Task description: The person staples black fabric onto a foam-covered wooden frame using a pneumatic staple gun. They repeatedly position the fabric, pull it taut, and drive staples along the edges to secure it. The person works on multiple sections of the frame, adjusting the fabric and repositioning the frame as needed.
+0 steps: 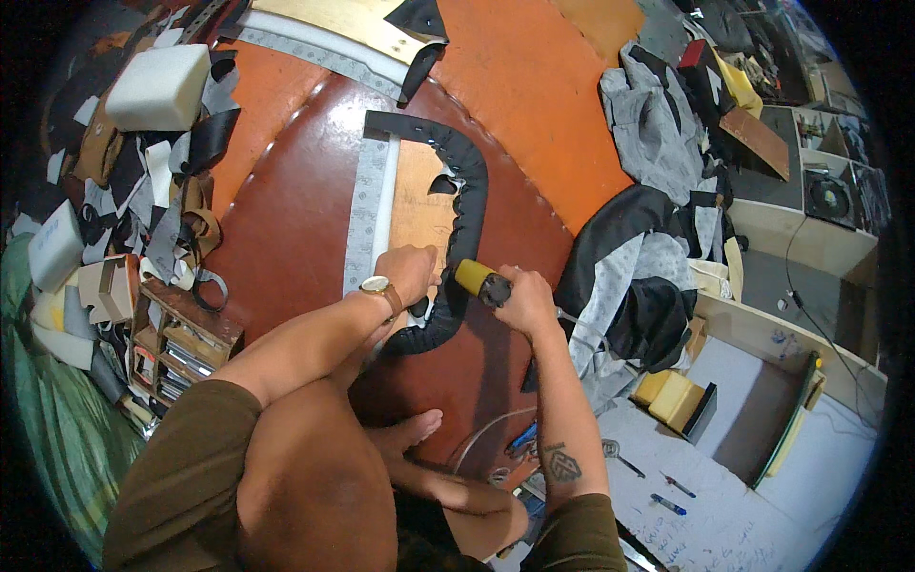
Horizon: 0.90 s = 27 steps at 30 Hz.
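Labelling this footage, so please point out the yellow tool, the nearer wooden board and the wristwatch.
Yellow tool [472, 276]: head view, on its yellow body.
Nearer wooden board [414, 217]: head view, on its bare wood.
Wristwatch [375, 284]: head view, on its dial.

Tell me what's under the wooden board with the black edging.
White padding and a grey patterned strip show along the wooden board's left edge, and a dark red surface around it. What lies directly beneath its middle is covered.
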Tool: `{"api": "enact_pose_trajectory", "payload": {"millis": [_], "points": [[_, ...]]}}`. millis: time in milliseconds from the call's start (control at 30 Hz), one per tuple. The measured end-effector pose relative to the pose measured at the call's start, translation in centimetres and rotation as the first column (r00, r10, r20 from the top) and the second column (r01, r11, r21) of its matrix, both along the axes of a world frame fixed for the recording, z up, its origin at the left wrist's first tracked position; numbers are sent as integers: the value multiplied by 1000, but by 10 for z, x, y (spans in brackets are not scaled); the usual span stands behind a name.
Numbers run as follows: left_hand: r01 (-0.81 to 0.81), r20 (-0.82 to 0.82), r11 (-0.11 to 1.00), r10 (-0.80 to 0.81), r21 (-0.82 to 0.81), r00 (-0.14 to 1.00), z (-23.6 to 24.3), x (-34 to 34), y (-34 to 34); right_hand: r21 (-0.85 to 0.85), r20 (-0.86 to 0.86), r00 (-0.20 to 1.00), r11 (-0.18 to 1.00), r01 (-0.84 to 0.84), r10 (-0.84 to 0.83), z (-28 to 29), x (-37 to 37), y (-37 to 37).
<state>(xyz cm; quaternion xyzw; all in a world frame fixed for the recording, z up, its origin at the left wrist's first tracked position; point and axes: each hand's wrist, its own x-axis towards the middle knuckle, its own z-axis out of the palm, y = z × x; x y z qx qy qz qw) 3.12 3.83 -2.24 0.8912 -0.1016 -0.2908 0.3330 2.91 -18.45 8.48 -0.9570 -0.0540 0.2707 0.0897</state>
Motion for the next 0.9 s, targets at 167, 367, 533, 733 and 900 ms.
{"api": "enact_pose_trajectory", "payload": {"millis": [167, 367, 533, 733, 900], "points": [[-7, -62, 1000, 6, -20, 998, 16, 4, 9, -50, -27, 996, 995, 88, -90, 2, 9, 5], [-534, -458, 755, 347, -382, 818, -21, -16, 87, -158, 227, 923, 924, 349, -310, 2, -24, -49], [-712, -701, 662, 392, -235, 596, -15, -40, 157, 142, 386, 784, 871, 470, -486, -40, -38, -6], [-715, -650, 664, 448, -219, 614, -14, -54, 164, 200, 81, 607, 609, 767, -791, -48, -9, 111], [-697, -527, 670, 507, -256, 682, -17, -28, 148, 636, -600, 405, -103, 765, -690, -16, -8, 90]]}}
